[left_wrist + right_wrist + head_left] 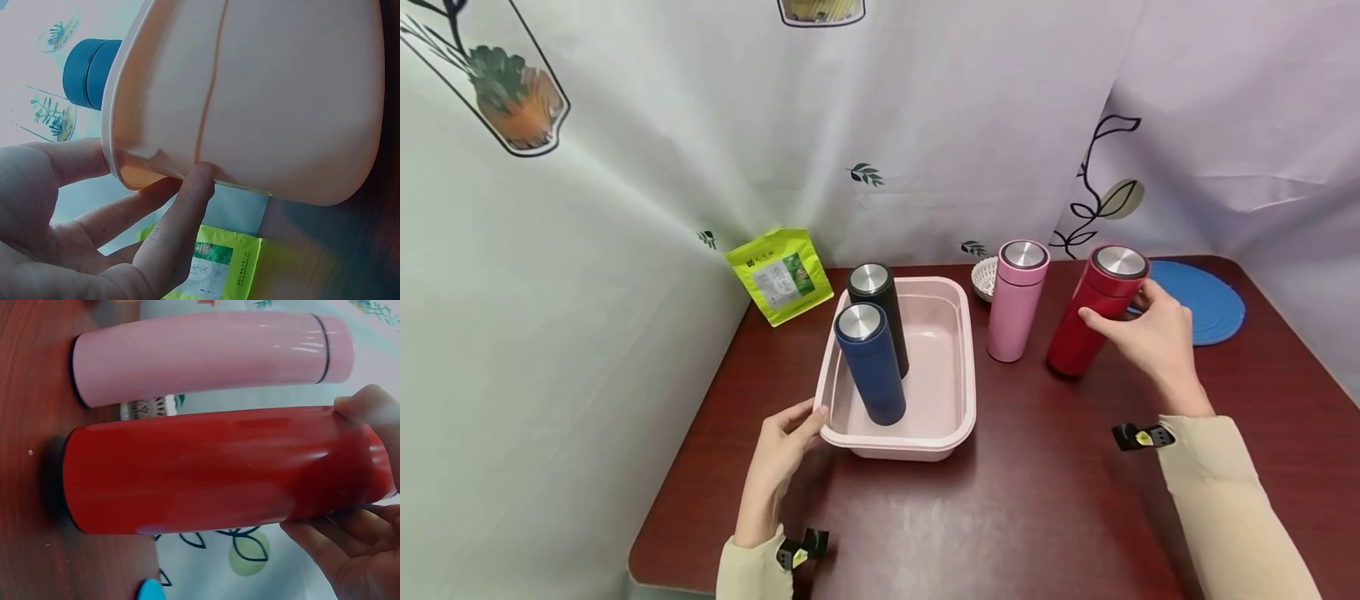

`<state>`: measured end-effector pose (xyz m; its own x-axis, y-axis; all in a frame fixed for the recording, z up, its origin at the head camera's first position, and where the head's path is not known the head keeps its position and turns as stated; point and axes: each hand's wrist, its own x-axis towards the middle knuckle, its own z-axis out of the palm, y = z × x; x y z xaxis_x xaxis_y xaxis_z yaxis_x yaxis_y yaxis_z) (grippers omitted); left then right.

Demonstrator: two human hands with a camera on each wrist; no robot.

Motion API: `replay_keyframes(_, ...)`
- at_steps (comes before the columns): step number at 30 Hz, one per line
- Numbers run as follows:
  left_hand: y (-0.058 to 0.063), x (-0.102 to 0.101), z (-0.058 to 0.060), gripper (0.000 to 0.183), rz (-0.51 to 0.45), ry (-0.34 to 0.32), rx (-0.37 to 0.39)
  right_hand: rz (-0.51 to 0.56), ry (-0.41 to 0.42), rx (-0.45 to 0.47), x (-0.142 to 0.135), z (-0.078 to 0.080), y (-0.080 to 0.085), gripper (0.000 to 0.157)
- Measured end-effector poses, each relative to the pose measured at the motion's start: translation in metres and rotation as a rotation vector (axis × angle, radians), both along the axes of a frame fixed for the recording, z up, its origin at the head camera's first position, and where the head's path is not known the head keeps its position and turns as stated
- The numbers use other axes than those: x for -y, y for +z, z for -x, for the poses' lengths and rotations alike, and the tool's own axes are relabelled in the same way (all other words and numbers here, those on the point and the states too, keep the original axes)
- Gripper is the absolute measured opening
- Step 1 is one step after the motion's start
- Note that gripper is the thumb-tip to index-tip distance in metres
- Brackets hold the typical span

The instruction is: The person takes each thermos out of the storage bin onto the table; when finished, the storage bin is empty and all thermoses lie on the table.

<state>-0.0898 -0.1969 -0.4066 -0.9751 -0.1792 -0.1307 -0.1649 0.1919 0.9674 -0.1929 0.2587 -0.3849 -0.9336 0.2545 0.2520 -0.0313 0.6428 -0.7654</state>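
Observation:
My right hand (1157, 337) grips a red thermos (1086, 321) near its top, thumb on one side and fingers on the other. In the right wrist view the red thermos (212, 472) spans the picture, its dark base close to the tabletop. Just left of it a pink thermos (1017, 308) stands upright. With my left hand (778, 454) I hold the near left corner of a pale pink plastic basin (968, 367), thumb at the rim and fingers against the outer wall. Inside the basin, a blue thermos (874, 371) stands in front of a black thermos (891, 312).
A lime-green packet (782, 275) leans at the back left against the curtain. Behind the pink thermos sits a small white woven basket (983, 279). A round blue mat (1206, 304) lies at the back right of the dark red table (1037, 500).

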Motion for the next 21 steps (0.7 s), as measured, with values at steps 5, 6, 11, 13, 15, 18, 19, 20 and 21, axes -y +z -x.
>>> replay_keyframes(5, 0.001, 0.0, -0.002, 0.038, 0.005, -0.001, -0.008, 0.011, 0.007, -0.004, 0.002, 0.006, -0.005, 0.078)
replay_keyframes(6, 0.001, 0.0, -0.002, 0.038, 0.009, 0.001, -0.008, 0.012, 0.009, -0.011, 0.002, 0.007, -0.005, 0.078)
replay_keyframes(11, -0.003, -0.002, -0.007, 0.04, 0.013, 0.006, -0.002, 0.008, 0.01, -0.01, 0.004, 0.008, -0.009, 0.079)
replay_keyframes(13, -0.004, -0.002, -0.007, 0.04, 0.01, 0.009, -0.002, 0.003, 0.006, -0.01, 0.005, 0.01, -0.011, 0.08)
replay_keyframes(15, -0.004, -0.003, -0.008, 0.041, 0.009, 0.009, -0.003, -0.007, 0.005, -0.008, 0.006, 0.01, -0.011, 0.081)
replay_keyframes(18, -0.002, -0.004, -0.007, 0.042, -0.005, 0.009, -0.001, -0.009, 0.003, -0.014, 0.006, 0.011, -0.011, 0.081)
replay_keyframes(19, -0.001, -0.004, -0.007, 0.042, -0.007, 0.009, -0.001, -0.005, 0.006, -0.014, 0.006, 0.011, -0.011, 0.081)
replay_keyframes(20, 0.0, -0.004, -0.006, 0.042, -0.009, 0.007, -0.002, -0.001, 0.008, -0.013, 0.007, 0.011, -0.012, 0.08)
replay_keyframes(21, 0.001, -0.003, -0.006, 0.042, -0.011, 0.007, -0.002, 0.005, 0.011, -0.011, 0.006, 0.011, -0.012, 0.08)
